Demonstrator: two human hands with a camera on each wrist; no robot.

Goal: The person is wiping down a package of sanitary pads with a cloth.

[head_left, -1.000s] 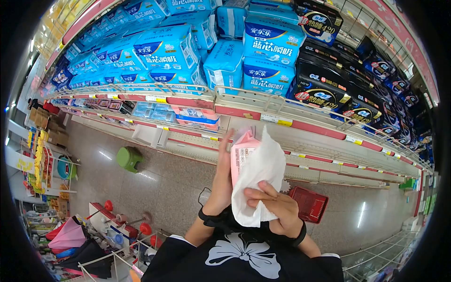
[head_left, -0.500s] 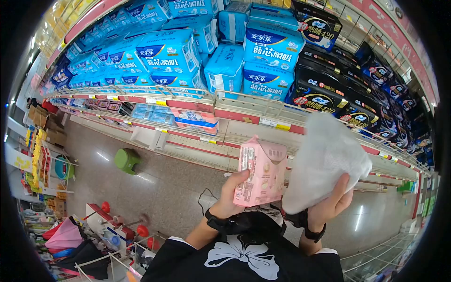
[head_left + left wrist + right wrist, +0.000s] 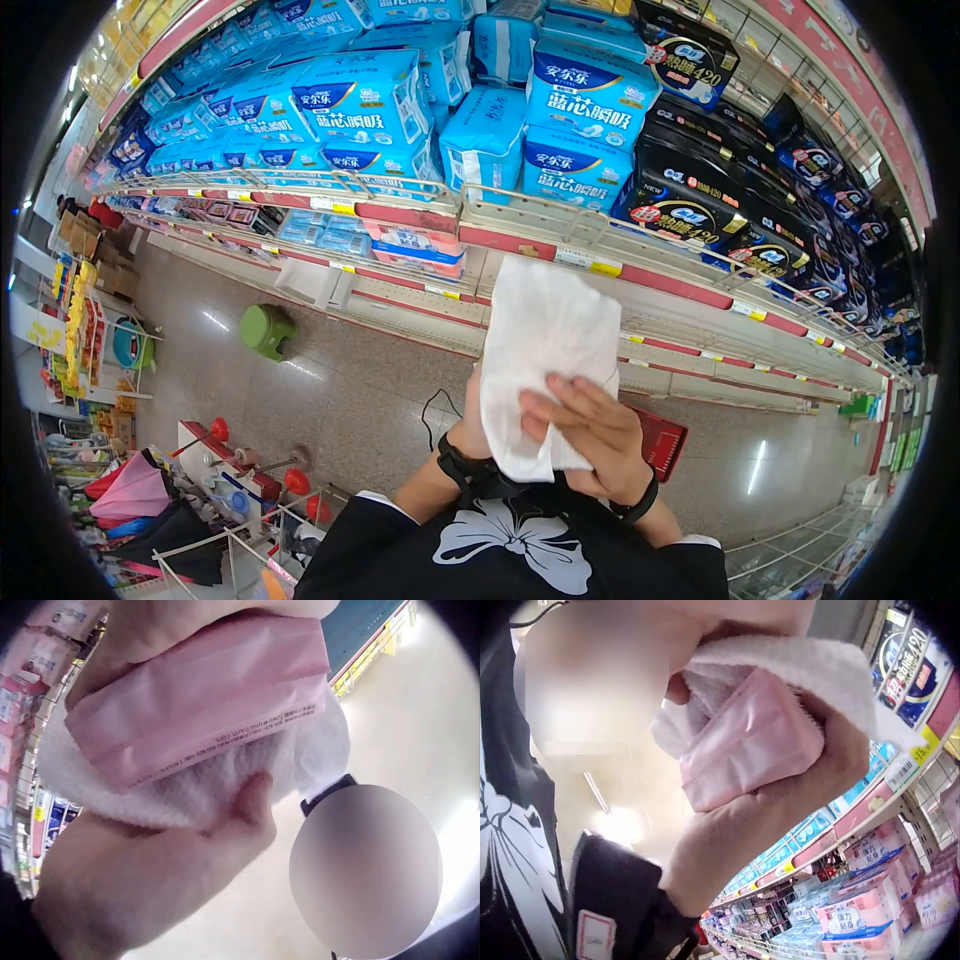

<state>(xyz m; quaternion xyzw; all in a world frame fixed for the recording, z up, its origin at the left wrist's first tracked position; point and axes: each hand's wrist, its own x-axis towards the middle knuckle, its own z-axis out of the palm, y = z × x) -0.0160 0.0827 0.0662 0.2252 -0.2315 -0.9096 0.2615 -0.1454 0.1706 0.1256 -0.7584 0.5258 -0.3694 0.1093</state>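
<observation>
A white cloth [image 3: 550, 340] lies over a pink package, which it hides in the head view. In the left wrist view the pink package [image 3: 210, 697] shows its printed side, with the cloth [image 3: 300, 750] against it. My left hand [image 3: 472, 415] holds the package from the left and beneath; in the right wrist view the palm of that hand [image 3: 780, 802] runs under the package [image 3: 754, 746]. My right hand [image 3: 590, 430] presses on the cloth from above, its fingers fairly straight, the thumb at the cloth's lower part.
Blue packs [image 3: 360, 100] and black packs [image 3: 690, 190] fill the wire-fronted shelf ahead. Below it run lower shelves with pink packs [image 3: 415, 248]. A green stool [image 3: 267, 332] and a red basket [image 3: 662, 445] stand on the floor; a wire rack [image 3: 215, 545] is at lower left.
Half a second ago the cloth was held apart at the right, with the pink package uncovered. The right hand has brought the cloth left onto the package, covering it in the head view.
</observation>
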